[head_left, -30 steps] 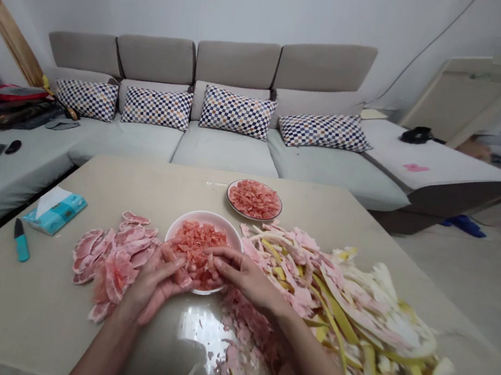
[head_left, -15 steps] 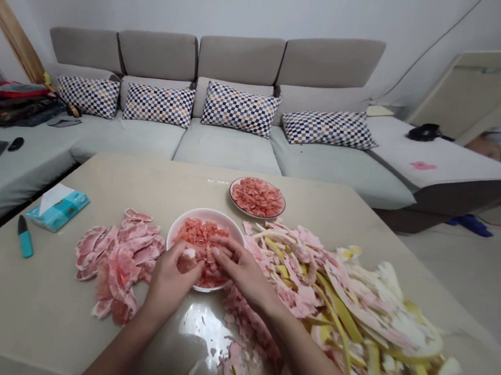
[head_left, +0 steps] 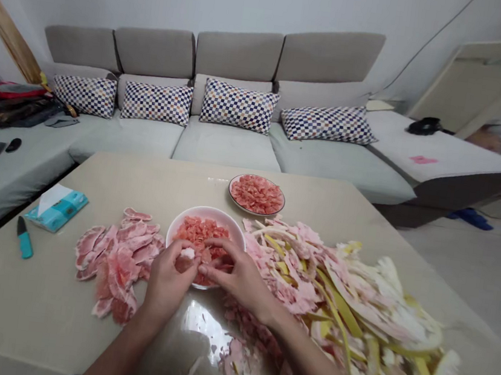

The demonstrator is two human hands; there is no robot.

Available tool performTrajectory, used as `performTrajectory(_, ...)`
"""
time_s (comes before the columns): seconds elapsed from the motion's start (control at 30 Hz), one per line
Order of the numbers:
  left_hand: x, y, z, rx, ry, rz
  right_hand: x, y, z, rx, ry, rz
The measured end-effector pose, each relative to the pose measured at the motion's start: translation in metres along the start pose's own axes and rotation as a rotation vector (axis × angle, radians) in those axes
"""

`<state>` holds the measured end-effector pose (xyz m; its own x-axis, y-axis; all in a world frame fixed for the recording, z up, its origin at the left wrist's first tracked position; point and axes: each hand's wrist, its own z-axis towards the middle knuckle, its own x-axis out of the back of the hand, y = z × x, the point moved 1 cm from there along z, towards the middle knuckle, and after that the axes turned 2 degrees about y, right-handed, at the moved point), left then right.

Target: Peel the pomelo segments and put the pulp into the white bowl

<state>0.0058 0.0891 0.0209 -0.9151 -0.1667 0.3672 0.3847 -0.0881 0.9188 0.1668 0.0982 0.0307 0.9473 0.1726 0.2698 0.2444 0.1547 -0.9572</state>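
Observation:
Both my hands meet over the near rim of a white bowl point(head_left: 182, 219) filled with pink pomelo flesh. My left hand point(head_left: 169, 281) is curled, its fingers pinching a small pomelo piece point(head_left: 187, 254) with a pale membrane. My right hand point(head_left: 235, 274) is closed too, with its fingertips on the same piece from the right. To the left of the bowl lies a pile of unpeeled pomelo segments point(head_left: 116, 259). A second plate of peeled flesh point(head_left: 256, 194) sits farther back on the beige table point(head_left: 13, 298).
A big heap of yellow and pink pomelo peel and membranes point(head_left: 346, 302) covers the table's right side, with scraps point(head_left: 234, 356) near my right forearm. A tissue pack point(head_left: 57, 206) and a small teal knife point(head_left: 24, 237) lie at the left. A grey sofa point(head_left: 228, 142) stands behind.
My left hand has closed from a flat, spread pose into a curl on the piece. Both hands shifted slightly toward the bowl's near rim. The camera view tilted a little.

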Motion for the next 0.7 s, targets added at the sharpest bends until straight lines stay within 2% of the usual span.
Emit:
performTrajectory(0.23,-0.001,-0.003,0.0,0.015,-0.014,-0.052,-0.004,0.009,-0.001,0.267,0.044,-0.198)
performTrajectory(0.37,-0.001,-0.001,0.0,0.009,-0.043,-0.053,-0.006,0.008,-0.001,0.321,0.001,-0.225)
performTrajectory(0.47,0.0,-0.001,0.001,0.039,-0.078,-0.129,-0.004,0.007,0.0,0.257,-0.006,-0.175)
performTrajectory(0.53,0.002,-0.002,0.002,0.09,-0.106,-0.219,0.001,0.008,0.001,0.131,0.014,-0.086)
performTrajectory(0.63,0.007,-0.003,0.004,0.131,-0.088,-0.282,0.01,0.01,0.004,-0.074,-0.015,0.126)
performTrajectory(0.7,0.01,-0.003,0.005,0.13,-0.077,-0.278,0.014,0.01,0.005,-0.132,-0.06,0.23)
